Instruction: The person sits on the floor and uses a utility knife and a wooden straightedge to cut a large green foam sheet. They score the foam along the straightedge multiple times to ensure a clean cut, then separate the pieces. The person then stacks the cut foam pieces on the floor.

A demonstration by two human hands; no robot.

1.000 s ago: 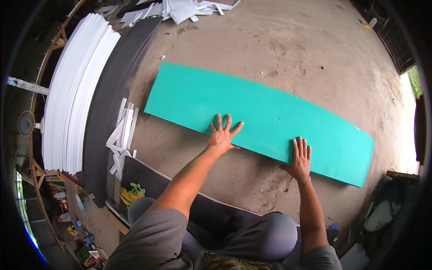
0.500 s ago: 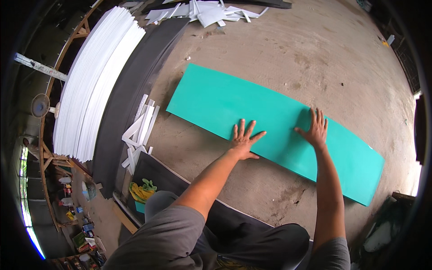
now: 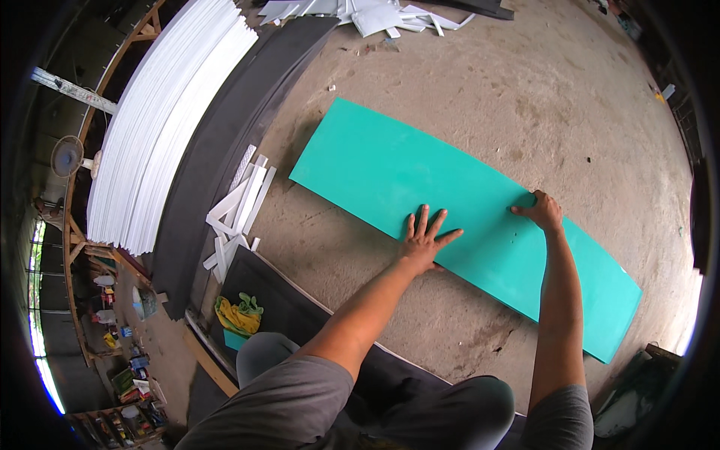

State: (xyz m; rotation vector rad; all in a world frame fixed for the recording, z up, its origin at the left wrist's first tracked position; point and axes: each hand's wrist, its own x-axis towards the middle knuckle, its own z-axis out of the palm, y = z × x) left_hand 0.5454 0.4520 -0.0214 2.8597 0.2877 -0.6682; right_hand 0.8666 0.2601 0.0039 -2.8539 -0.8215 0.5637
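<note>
A long turquoise-green sheet (image 3: 375, 161) lies slantwise across the concrete floor in front of me, its right end nearer to me. My left hand (image 3: 426, 244) rests flat near the middle of its near edge, fingers spread. At the far edge, right of the middle, my right hand (image 3: 541, 211) is closed on the sheet. Its thumb lies on the top face and the other fingers curl over the edge, their tips hidden.
To the left stand a tall stack of white sheets (image 3: 169, 120) and dark sheets (image 3: 225, 135). White offcut strips (image 3: 244, 202) lie beside them, with more white scraps (image 3: 375, 15) at the back. A yellow-green cloth (image 3: 238, 315) sits by my knee.
My right hand has gone from lying flat with fingers spread to gripping the far edge. The left hand stays spread on the sheet. The whole view has shifted slightly.
</note>
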